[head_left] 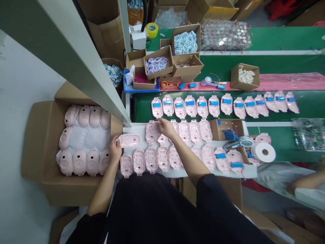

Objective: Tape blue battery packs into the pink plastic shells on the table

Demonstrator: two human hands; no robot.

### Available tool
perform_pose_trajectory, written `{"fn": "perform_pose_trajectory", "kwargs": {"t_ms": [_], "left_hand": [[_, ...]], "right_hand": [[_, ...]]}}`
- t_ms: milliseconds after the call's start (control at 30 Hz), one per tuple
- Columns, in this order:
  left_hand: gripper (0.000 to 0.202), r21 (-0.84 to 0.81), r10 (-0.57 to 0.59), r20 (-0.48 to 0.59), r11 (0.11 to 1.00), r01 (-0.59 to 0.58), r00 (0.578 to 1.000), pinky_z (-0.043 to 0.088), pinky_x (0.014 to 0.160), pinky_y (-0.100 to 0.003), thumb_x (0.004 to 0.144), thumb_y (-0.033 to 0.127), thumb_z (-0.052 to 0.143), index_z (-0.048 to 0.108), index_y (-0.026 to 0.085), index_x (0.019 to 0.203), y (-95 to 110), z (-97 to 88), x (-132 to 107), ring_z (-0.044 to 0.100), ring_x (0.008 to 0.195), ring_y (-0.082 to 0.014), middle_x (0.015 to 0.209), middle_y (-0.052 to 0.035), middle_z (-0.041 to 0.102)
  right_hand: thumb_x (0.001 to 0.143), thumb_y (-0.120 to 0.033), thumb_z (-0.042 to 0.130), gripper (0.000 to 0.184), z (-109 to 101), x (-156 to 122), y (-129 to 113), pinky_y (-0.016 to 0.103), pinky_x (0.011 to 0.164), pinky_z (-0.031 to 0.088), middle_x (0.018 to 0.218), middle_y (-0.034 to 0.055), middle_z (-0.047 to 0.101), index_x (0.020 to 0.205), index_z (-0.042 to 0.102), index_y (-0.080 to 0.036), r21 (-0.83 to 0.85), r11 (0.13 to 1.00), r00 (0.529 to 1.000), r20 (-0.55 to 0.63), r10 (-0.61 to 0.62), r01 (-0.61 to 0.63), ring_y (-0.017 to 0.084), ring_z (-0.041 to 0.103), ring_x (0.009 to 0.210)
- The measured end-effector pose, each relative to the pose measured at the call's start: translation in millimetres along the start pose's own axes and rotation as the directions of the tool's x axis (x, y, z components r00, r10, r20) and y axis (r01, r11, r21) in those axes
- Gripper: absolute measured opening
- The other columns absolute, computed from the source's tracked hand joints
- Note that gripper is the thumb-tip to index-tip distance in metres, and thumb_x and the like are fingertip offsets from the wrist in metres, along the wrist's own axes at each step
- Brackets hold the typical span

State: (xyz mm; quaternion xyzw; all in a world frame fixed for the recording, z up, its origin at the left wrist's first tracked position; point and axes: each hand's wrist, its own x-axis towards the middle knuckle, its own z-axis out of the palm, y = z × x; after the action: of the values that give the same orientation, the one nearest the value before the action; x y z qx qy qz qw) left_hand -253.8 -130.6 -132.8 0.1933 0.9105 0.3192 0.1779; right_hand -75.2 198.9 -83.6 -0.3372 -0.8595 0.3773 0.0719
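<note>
My left grip [115, 149] closed on one end of a pink shell [130, 140], over the left edge of a white-topped counter [135, 129], open carton [72, 191] beside, my right grip [164, 127] pinched on the edge of a second shell [152, 133], at a row's left end.

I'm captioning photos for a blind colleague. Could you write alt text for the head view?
A person's left hand holds a pink shell by one end while the right hand touches the rim of another shell, among rows of similar shells, some with blue blocks. An open cardboard box at picture left contains rounded pink pieces.
</note>
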Motion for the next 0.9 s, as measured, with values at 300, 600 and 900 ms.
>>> {"fn": "perform_pose_trajectory", "kwargs": {"t_ms": [300, 600, 900], "left_hand": [[0.048, -0.139, 0.002, 0.009, 0.99, -0.001, 1.0, 0.056, 0.092, -0.034, 0.091, 0.036, 0.069, 0.051, 0.019, 0.131, 28.2, 23.7, 88.7, 0.073, 0.1, -0.0222, 0.11, -0.0098, 0.077], [0.023, -0.031, -0.035, 0.134, 0.999, 0.04, 0.99, 0.053, 0.095, -0.038, 0.085, 0.027, 0.072, 0.064, 0.02, 0.105, 10.5, 72.8, 122.7, 0.072, 0.103, -0.0269, 0.102, -0.0107, 0.077], [0.052, 0.058, -0.022, 0.066, 0.998, 0.018, 0.998, 0.038, 0.119, -0.048, 0.091, 0.023, 0.061, 0.051, 0.01, 0.14, 14.7, 95.3, 93.1, 0.05, 0.137, -0.0361, 0.14, -0.0245, 0.056]], "right_hand": [[0.095, -0.019, 0.059, 0.033, 70.0, 88.6, -26.1, 0.035, 0.104, 0.052, 0.126, 0.0088, 0.075, 0.124, 0.073, -0.018, 0.102, 0.994, 0.934, 0.349, -0.072, 0.039, 0.025, 0.07, 0.113], [0.088, -0.007, 0.061, 0.039, 140.6, 111.3, -22.8, 0.032, 0.104, 0.051, 0.126, 0.0111, 0.076, 0.124, 0.075, -0.016, -0.037, 0.997, 0.876, 0.479, -0.047, 0.074, 0.028, 0.07, 0.118], [0.085, -0.006, 0.052, 0.043, 147.2, 100.5, 3.5, 0.035, 0.108, 0.048, 0.128, 0.014, 0.071, 0.123, 0.072, -0.013, -0.077, 0.997, 0.949, 0.315, 0.015, 0.01, 0.026, 0.066, 0.116]]}}
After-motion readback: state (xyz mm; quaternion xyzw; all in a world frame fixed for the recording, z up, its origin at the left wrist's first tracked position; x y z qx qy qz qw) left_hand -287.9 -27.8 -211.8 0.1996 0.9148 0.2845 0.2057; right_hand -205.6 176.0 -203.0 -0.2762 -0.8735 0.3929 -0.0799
